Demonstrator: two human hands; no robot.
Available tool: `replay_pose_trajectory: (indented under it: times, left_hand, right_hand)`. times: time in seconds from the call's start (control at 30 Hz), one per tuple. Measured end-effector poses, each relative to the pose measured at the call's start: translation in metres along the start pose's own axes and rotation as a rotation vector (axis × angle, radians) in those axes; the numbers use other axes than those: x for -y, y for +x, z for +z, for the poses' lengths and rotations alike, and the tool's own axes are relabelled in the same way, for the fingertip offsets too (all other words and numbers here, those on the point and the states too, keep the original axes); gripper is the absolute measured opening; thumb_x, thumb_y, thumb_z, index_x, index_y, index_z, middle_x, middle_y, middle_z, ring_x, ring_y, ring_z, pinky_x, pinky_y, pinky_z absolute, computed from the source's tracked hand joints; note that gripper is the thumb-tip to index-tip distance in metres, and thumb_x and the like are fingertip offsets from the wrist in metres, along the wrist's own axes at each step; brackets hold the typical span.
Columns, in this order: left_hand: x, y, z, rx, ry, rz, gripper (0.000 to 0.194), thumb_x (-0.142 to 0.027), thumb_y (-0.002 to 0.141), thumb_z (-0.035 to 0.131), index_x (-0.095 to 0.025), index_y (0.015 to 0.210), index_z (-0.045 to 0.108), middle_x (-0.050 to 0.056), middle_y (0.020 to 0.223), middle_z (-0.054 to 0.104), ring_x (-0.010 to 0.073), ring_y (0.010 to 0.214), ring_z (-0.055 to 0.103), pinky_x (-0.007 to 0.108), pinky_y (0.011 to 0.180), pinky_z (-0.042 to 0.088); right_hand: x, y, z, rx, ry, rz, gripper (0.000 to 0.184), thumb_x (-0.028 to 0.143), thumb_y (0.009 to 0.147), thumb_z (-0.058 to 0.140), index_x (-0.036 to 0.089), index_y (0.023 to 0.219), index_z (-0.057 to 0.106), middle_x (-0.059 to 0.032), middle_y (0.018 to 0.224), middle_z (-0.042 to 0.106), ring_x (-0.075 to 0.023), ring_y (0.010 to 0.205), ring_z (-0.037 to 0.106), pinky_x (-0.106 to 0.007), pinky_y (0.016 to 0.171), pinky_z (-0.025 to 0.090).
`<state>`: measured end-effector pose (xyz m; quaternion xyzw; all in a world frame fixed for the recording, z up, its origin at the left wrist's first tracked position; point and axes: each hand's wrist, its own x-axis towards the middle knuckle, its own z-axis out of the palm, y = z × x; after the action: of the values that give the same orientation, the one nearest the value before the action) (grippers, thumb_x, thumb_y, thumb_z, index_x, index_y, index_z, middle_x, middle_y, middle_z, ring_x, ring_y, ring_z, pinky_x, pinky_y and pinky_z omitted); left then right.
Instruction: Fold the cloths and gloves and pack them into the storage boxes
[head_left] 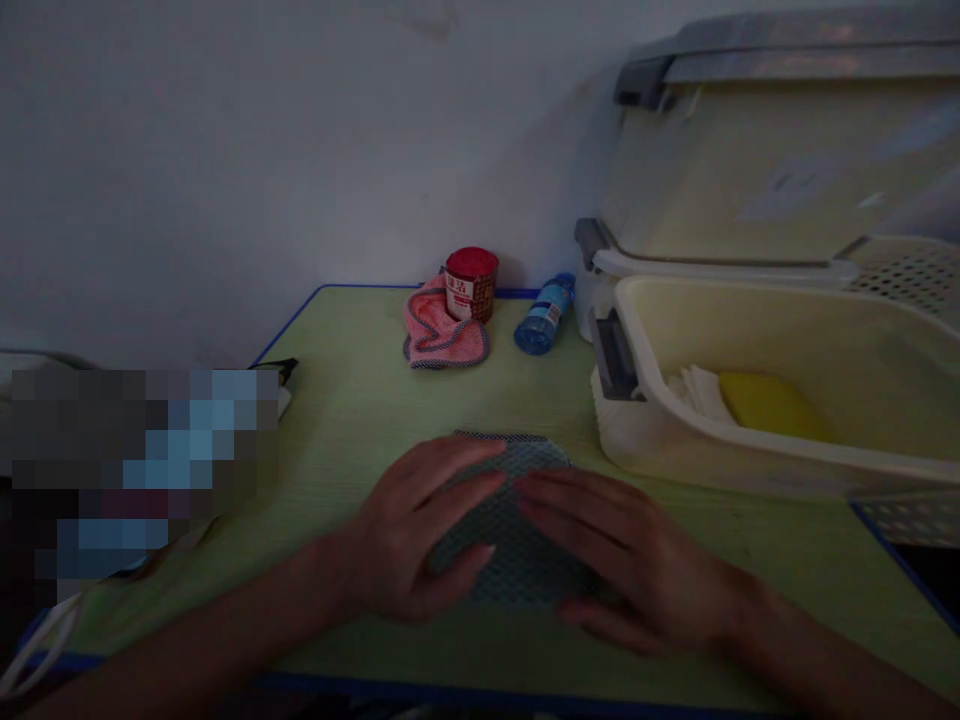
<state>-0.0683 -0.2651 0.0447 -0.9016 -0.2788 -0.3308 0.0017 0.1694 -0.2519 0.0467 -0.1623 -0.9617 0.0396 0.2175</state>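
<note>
Here, left hand [420, 530] and right hand [630, 560], fingers extended without clenching, lie over the textured grey-green cloth [517, 560] at the tabletop's [352, 385] near centre, probably keeping it flat.

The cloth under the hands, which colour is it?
The cloth looks dark greyish green, shown in the head view.

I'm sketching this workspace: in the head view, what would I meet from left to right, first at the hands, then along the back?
At the hands: left hand → patterned cloth → right hand. Along the back: pink cloth → blue bottle → open bin.
</note>
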Motion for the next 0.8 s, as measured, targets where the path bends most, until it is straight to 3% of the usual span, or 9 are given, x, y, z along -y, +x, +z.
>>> replay_pose_trajectory:
  times: [0.07, 0.17, 0.27, 0.43, 0.57, 0.8]
  left_hand:
    - [-0.003, 0.001, -0.005, -0.017, 0.021, 0.075, 0.023, -0.024, 0.086, 0.041, -0.012, 0.100, 0.054, 0.012, 0.094, 0.063, 0.0187, 0.085, 0.060, 0.032, 0.073, 0.050]
    - [-0.007, 0.001, -0.001, 0.209, 0.088, 0.097, 0.021, -0.031, 0.084, 0.044, -0.014, 0.085, 0.057, 0.008, 0.078, 0.062, 0.0175, 0.067, 0.057, 0.031, 0.061, 0.048]
    - [-0.012, 0.000, 0.005, 0.436, 0.113, 0.042, 0.029, -0.042, 0.079, 0.051, -0.015, 0.085, 0.059, 0.008, 0.081, 0.062, 0.0206, 0.072, 0.056, 0.034, 0.062, 0.048]
    - [-0.022, 0.001, 0.006, 0.558, 0.115, -0.098, 0.046, -0.055, 0.075, 0.053, -0.015, 0.097, 0.059, 0.010, 0.095, 0.061, 0.0244, 0.084, 0.055, 0.038, 0.072, 0.049]
    - [-0.029, 0.000, 0.004, 0.609, 0.122, -0.165, 0.042, -0.044, 0.080, 0.051, -0.014, 0.108, 0.056, 0.012, 0.107, 0.059, 0.0255, 0.092, 0.054, 0.039, 0.078, 0.048]
    - [-0.022, -0.003, -0.001, 0.731, 0.154, -0.180, 0.035, -0.018, 0.085, 0.039, -0.009, 0.115, 0.054, 0.016, 0.114, 0.057, 0.0263, 0.097, 0.053, 0.038, 0.079, 0.049]
  right_hand:
    - [0.007, 0.000, -0.001, 0.004, -0.012, -0.053, 0.045, 0.041, 0.092, 0.038, 0.006, 0.111, 0.058, -0.0145, 0.108, 0.066, -0.0230, 0.102, 0.058, -0.035, 0.085, 0.048]
    - [0.013, -0.001, 0.004, 0.083, -0.032, -0.001, 0.043, 0.042, 0.089, 0.043, 0.008, 0.107, 0.061, -0.0121, 0.099, 0.068, -0.0235, 0.091, 0.060, -0.036, 0.077, 0.048]
    - [0.014, -0.001, 0.006, 0.175, -0.040, 0.088, 0.040, 0.038, 0.081, 0.055, 0.010, 0.108, 0.061, -0.0113, 0.103, 0.067, -0.0248, 0.092, 0.058, -0.038, 0.079, 0.048]
    - [0.017, 0.003, 0.001, 0.186, -0.042, 0.149, 0.032, 0.024, 0.074, 0.058, 0.014, 0.104, 0.062, -0.0067, 0.104, 0.067, -0.0240, 0.090, 0.058, -0.036, 0.080, 0.049]
    - [0.020, 0.003, 0.003, 0.119, -0.094, 0.146, 0.031, 0.012, 0.073, 0.049, 0.013, 0.101, 0.062, -0.0064, 0.101, 0.068, -0.0228, 0.089, 0.059, -0.035, 0.080, 0.051]
    - [0.015, 0.000, 0.007, 0.047, -0.155, 0.190, 0.045, 0.000, 0.057, 0.041, 0.009, 0.095, 0.063, -0.0108, 0.091, 0.068, -0.0221, 0.082, 0.061, -0.031, 0.071, 0.055]
